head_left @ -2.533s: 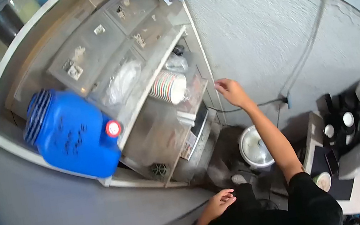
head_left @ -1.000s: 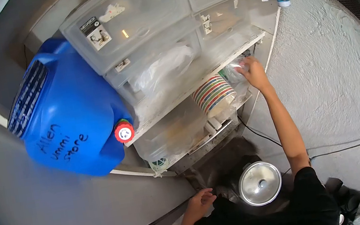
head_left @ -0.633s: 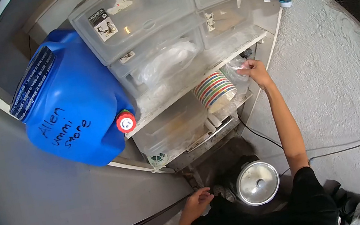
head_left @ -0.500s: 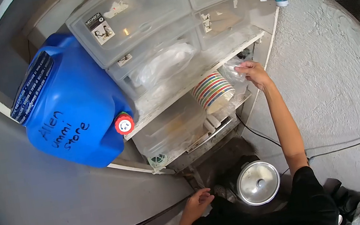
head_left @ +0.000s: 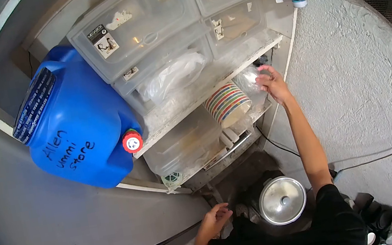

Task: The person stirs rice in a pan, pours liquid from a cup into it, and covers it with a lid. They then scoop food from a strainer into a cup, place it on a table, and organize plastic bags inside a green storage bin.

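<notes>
On the lower shelf, my right hand (head_left: 274,86) reaches in at the right end, its fingers closed at the edge of a clear plastic bag (head_left: 248,80). What lies inside the bag is hard to make out. Just left of it, a stack of striped paper cups (head_left: 228,103) lies tilted, rims facing me. My left hand (head_left: 214,221) hangs low near my body, fingers loosely bent and apart, with nothing in it.
A large blue water container (head_left: 77,126) with a red-capped spout stands at left. Clear plastic drawers (head_left: 147,16) fill the upper shelf. A clear bin (head_left: 179,143) sits below. A round metal lid (head_left: 282,200) is near my body. A black cord (head_left: 277,144) runs along the wall.
The view has shifted slightly, moving the shelves a little left in the picture. My right hand stays at the plastic bag, its index finger now raised more. The left hand has hardly moved.
</notes>
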Available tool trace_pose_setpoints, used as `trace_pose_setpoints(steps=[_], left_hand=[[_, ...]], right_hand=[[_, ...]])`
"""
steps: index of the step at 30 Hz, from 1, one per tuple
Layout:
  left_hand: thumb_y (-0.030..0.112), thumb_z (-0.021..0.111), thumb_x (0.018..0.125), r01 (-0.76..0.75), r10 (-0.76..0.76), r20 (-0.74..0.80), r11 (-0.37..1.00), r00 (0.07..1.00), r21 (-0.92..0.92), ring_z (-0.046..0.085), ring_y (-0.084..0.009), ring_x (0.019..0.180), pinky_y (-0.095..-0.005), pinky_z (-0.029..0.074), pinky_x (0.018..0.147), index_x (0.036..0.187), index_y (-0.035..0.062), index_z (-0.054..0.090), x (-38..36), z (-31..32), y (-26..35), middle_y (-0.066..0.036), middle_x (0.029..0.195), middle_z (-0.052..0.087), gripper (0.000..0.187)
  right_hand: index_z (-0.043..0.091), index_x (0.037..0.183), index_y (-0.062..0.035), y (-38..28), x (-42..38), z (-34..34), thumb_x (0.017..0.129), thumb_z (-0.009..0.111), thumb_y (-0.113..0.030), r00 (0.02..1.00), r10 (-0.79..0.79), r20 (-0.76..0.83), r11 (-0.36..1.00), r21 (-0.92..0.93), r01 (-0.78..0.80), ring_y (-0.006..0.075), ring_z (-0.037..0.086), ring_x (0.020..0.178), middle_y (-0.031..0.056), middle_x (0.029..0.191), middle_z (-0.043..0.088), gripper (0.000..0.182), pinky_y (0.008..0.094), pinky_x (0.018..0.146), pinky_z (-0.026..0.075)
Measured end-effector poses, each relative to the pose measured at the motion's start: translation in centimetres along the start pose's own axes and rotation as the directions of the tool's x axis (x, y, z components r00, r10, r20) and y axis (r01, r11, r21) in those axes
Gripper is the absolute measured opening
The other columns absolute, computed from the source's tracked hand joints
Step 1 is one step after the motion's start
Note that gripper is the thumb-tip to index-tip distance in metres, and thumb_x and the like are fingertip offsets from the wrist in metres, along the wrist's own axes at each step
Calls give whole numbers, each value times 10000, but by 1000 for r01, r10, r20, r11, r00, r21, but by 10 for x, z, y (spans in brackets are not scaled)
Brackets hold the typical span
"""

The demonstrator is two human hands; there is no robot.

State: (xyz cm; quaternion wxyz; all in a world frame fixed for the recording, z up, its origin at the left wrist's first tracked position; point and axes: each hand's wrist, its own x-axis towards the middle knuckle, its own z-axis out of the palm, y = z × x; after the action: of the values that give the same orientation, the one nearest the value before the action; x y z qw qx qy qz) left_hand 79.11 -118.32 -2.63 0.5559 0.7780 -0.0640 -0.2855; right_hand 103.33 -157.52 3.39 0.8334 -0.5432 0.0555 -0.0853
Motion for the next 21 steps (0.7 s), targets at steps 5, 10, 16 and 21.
trace_pose_setpoints(steps=[5,10,16,21], left_hand=[[152,638,852,6,-6,21,1000,1000,23,615,-143,835,-283,488,757,1154,26,549,2,-3,5,-82,927,638,339],[167,661,836,35,-36,7,999,999,22,631,-147,847,-286,494,770,1125,25,562,-4,4,-2,-91,915,645,337],[208,677,826,12,-11,-14,998,1000,66,646,-171,835,-289,502,761,1116,24,565,-5,4,-11,-102,905,651,362],[211,642,857,-5,5,2,997,1000,75,628,-164,848,-289,492,754,1149,11,552,-4,0,-2,-104,943,647,366]], right_hand=[[613,1086,-66,7,-4,4,780,641,-21,906,-366,213,687,-595,417,122,552,778,73,970,580,310,231,618,452],[614,1084,-34,3,-5,12,758,664,-63,875,-424,235,506,-740,443,201,559,759,121,961,573,332,308,641,456],[640,1016,-7,3,13,9,695,724,-135,935,-304,182,420,-855,304,231,579,698,134,803,619,356,332,660,461],[651,945,24,4,22,7,677,717,-128,975,-107,196,473,-852,223,221,603,726,148,792,644,315,320,684,469]])
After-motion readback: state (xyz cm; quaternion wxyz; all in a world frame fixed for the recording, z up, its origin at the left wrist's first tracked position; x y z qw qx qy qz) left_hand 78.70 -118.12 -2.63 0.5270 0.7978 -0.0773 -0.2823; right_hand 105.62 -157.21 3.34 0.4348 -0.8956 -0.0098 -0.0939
